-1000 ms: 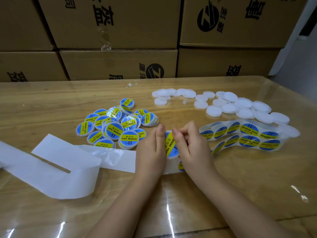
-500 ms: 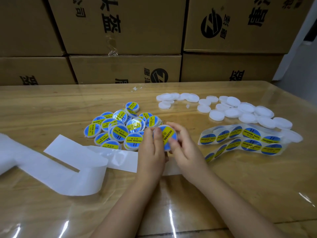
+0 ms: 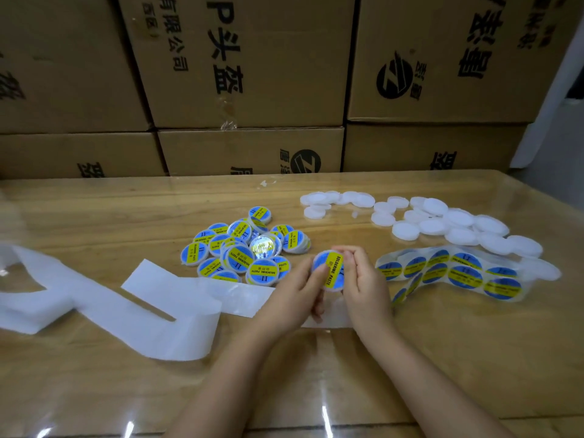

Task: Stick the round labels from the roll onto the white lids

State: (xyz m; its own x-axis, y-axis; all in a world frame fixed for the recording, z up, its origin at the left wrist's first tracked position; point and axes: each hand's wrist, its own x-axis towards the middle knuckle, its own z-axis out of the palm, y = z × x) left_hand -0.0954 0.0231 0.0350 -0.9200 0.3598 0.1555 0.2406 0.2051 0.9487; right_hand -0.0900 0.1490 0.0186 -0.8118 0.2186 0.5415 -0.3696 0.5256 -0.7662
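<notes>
Both hands are holding one round white plastic lid (image 3: 330,269), its face covered by a glossy blue-and-yellow label. The left hand (image 3: 294,298) is pinching the lid's left rim, thumb lying on the label. The right hand (image 3: 366,289) is curling its fingers round the opposite rim. Just beyond the left hand, a heap of shiny labelled lids (image 3: 240,251) is lying overlapped. Right of the right hand, a curling strip of round labels (image 3: 455,273) is resting, with plain matte white lids (image 3: 442,222) scattered beyond it. Left of the hands, limp white backing paper (image 3: 126,317) is trailing across the glossy wooden table (image 3: 94,210). Brown cardboard boxes (image 3: 252,58) are walling the far edge.
</notes>
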